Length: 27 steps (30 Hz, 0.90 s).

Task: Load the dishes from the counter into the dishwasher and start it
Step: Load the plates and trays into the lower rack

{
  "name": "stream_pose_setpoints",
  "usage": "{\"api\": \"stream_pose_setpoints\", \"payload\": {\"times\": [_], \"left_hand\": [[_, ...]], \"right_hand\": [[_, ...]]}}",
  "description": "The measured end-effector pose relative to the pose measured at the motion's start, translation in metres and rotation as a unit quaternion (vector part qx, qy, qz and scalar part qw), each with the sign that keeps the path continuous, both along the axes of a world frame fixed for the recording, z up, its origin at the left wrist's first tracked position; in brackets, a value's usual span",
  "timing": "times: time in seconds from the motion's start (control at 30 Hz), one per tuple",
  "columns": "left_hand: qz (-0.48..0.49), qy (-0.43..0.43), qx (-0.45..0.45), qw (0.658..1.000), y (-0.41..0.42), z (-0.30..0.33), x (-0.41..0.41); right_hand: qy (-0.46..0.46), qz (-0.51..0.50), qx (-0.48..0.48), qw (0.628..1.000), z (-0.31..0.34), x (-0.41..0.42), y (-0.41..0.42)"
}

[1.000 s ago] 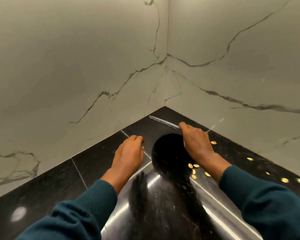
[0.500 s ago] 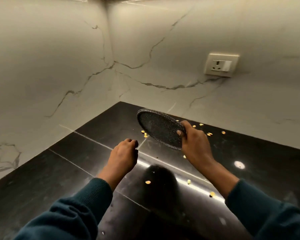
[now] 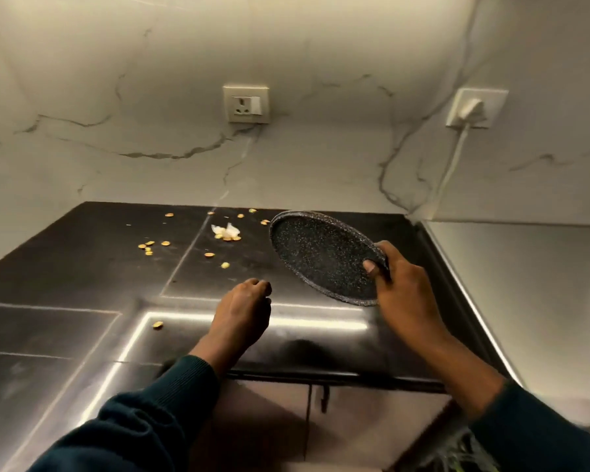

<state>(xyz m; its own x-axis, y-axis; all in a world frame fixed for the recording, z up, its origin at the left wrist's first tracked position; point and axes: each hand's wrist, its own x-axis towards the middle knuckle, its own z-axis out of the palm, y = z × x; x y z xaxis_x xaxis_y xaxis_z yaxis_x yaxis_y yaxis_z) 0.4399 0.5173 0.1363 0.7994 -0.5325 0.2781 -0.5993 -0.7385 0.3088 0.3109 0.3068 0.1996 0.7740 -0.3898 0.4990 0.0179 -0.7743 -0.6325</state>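
Head view shows one dark speckled plate [image 3: 320,257], tilted and lifted above the bench [image 3: 82,284], clamped at its near rim by the right hand [image 3: 402,294], whose grip has the thumb on top and the fingers curled under. One left hand [image 3: 242,315] hovers over the bench, fingers curled together on nothing. Roughly fifteen yellow crumbs [image 3: 165,243] and one white scrap [image 3: 226,230] lie scattered. Glossy black bench meets marble walls bearing two sockets [image 3: 246,104], one with a white plug and cord [image 3: 457,155]. Below the bench edge, cabinet fronts are dim and something green at the lower right is cut off.
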Motion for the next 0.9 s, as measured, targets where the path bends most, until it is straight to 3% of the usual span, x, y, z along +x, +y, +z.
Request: {"api": "stream_pose_setpoints", "payload": {"times": [0.23, 0.47, 0.67, 0.9], "left_hand": [[-0.113, -0.007, 0.006, 0.994, -0.12, -0.033, -0.11], [-0.266, -0.032, -0.026, 0.963, -0.215, -0.058, -0.256], [-0.328, 0.056, 0.022, 0.943, -0.266, -0.108, -0.342], [-0.329, 0.165, 0.07, 0.927, -0.314, -0.217, -0.397]], "right_hand": [[0.018, -0.097, 0.076, 0.992, -0.014, -0.152, -0.083], [0.009, -0.17, 0.204, 0.964, -0.035, -0.33, -0.139], [-0.01, -0.298, 0.189, 0.935, -0.065, -0.456, -0.158], [0.038, -0.454, 0.217, 0.863, -0.177, -0.531, -0.174]]}}
